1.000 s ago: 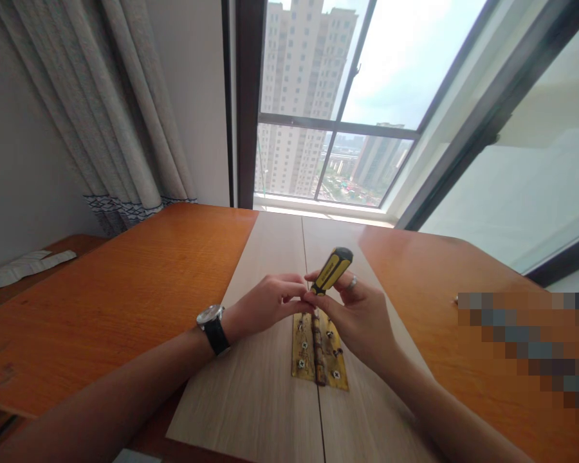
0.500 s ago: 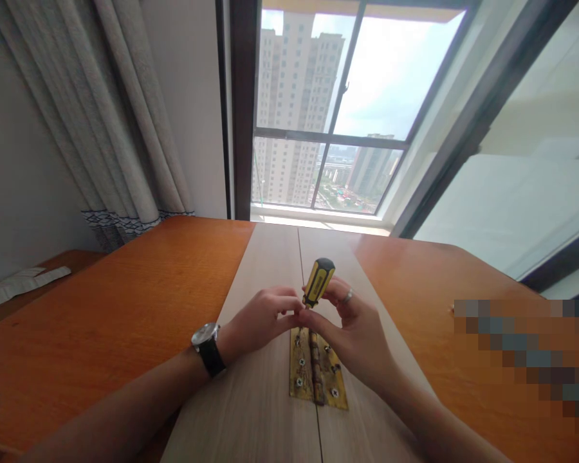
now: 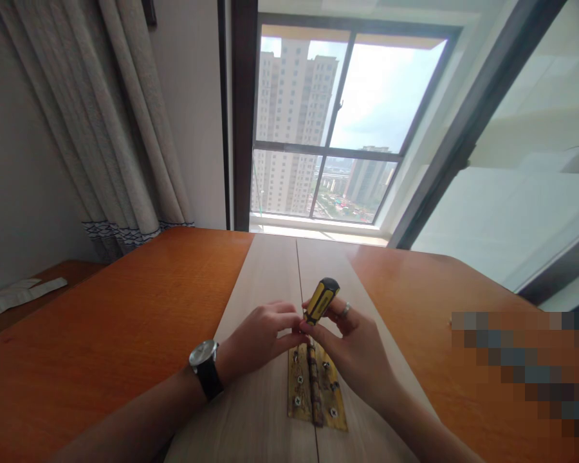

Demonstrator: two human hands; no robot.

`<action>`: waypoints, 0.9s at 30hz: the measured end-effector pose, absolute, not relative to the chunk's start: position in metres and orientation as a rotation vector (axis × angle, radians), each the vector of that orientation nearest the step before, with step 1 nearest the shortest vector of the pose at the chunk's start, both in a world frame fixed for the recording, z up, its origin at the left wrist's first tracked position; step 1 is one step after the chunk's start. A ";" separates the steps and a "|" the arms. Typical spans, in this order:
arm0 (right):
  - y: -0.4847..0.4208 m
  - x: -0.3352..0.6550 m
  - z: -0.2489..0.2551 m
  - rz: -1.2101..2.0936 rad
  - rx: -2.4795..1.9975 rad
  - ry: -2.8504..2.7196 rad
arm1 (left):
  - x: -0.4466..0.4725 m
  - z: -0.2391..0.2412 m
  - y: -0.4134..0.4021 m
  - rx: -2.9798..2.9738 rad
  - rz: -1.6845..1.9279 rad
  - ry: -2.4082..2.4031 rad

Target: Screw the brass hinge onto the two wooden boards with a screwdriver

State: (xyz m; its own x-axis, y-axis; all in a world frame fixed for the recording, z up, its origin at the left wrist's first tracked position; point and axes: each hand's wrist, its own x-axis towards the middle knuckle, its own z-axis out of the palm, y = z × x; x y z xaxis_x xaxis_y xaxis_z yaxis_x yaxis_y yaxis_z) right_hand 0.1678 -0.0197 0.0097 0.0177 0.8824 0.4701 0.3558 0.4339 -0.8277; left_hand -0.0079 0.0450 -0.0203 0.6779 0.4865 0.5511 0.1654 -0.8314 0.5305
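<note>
A brass hinge [image 3: 315,389] with several screws lies across the seam of two pale wood boards [image 3: 265,289]. My right hand [image 3: 354,344] grips a yellow-and-black screwdriver [image 3: 321,300] by the handle, tilted up and to the right, its tip hidden between my fingers at the hinge's far end. My left hand [image 3: 260,334], a watch [image 3: 203,366] on its wrist, is pinched closed right at the screwdriver's lower end, touching my right fingers. What the left fingers hold is hidden.
The boards rest on an orange wooden table [image 3: 125,334]. A lower side surface at far left carries a white strip [image 3: 14,296]. Curtains [image 3: 116,128] hang behind on the left, and a large window [image 3: 328,128] faces the table's far edge. A blurred patch [image 3: 525,360] covers the right.
The view has tilted upward, so hands and hinge sit lower in the picture. The screwdriver handle leans a little more to the right than half a second ago. Both hands stay at the hinge's far end.
</note>
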 end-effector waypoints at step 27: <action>-0.015 0.158 0.009 0.693 -1.029 -1.355 | -0.005 -0.021 0.044 2.571 1.059 0.604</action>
